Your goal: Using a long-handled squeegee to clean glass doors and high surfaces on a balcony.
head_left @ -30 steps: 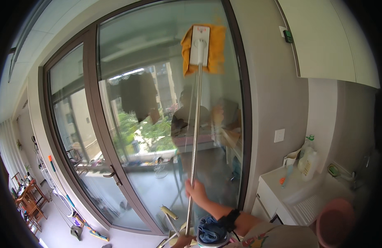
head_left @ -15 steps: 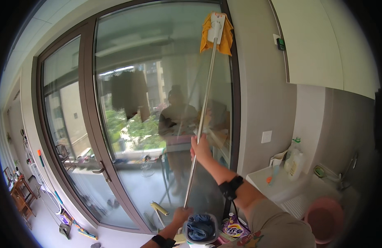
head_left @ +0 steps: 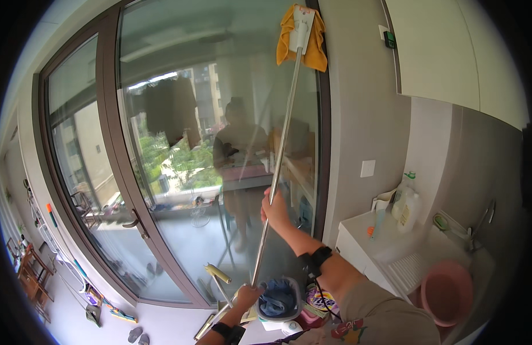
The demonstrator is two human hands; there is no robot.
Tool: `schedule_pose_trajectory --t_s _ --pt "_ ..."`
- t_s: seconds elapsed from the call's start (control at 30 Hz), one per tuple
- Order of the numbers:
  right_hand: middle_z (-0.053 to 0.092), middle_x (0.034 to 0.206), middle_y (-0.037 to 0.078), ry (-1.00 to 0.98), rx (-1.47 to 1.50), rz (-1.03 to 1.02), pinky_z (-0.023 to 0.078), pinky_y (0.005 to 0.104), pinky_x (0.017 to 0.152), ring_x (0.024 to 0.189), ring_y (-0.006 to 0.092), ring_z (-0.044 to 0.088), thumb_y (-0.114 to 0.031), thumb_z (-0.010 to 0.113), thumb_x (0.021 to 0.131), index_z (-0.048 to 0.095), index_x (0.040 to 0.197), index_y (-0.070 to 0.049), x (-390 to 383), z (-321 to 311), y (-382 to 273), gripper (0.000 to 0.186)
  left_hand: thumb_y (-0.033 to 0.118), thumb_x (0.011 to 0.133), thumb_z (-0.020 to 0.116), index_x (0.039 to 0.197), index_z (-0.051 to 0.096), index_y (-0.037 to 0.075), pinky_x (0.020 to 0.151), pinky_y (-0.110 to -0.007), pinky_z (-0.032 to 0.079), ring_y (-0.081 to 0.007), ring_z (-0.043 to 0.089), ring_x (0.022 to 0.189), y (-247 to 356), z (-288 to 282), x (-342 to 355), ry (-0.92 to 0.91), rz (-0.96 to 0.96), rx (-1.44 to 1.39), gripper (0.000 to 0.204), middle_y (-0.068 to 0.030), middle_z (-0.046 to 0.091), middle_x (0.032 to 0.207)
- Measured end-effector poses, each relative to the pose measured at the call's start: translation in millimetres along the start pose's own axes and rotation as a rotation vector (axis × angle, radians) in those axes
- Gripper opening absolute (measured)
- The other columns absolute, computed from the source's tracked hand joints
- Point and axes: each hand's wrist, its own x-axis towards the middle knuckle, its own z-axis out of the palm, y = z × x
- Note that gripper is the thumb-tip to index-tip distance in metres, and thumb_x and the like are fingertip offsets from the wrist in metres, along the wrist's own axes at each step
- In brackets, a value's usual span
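A long metal mop pole [head_left: 285, 126] slants up to a white flat mop head [head_left: 302, 31] draped with an orange cloth [head_left: 316, 52], which is against the glass door [head_left: 179, 218] at its upper right corner, by the dark frame. My right hand [head_left: 275, 210] is closed around the middle of the pole, with a black strap on that forearm. Lower down, my left hand [head_left: 248, 297] grips the pole's bottom end, beside a grey bucket [head_left: 296, 299] with blue fabric in it.
At right stand a white sink counter [head_left: 355, 233] with bottles [head_left: 408, 210], a pink basin [head_left: 447, 290] and a wall cabinet [head_left: 435, 52]. Long-handled cleaning tools [head_left: 93, 296] lean at the left, near slippers [head_left: 136, 336]. A roller mop [head_left: 218, 273] stands by the door; wooden furniture [head_left: 30, 264] is at far left.
The mop head has risen and moved right to the corner of the glass. My right hand and arm are raised higher than a second ago, still on the pole.
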Motion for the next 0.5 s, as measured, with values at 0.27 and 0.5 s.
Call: schedule_pose_trajectory --t_s 0.27,0.5 --pt "0.051 0.053 0.004 -0.065 -0.017 0.246 0.041 0.0281 0.042 0.044 0.0143 0.054 -0.013 0.047 0.093 0.042 0.098 -0.005 -208.1 21.0 135.2 0.012 0.038 0.071 0.071 0.061 0.069 0.012 0.054 -0.033 0.046 -0.0191 0.058 0.051 -172.5 -3.3 -170.9 -0.230 -0.467 0.184 0.029 -0.0044 0.061 0.055" --pt "0.064 0.082 0.004 -0.634 0.110 1.014 0.051 0.0280 0.067 0.078 0.0135 0.066 -0.020 0.055 0.090 0.053 0.100 -0.008 -295.7 15.3 173.8 0.015 0.037 0.073 0.069 0.076 0.068 0.001 0.065 -0.045 0.048 -0.0339 0.061 0.070 -297.2 25.6 -316.8 -0.156 -0.719 0.236 0.036 -0.0186 0.065 0.073"
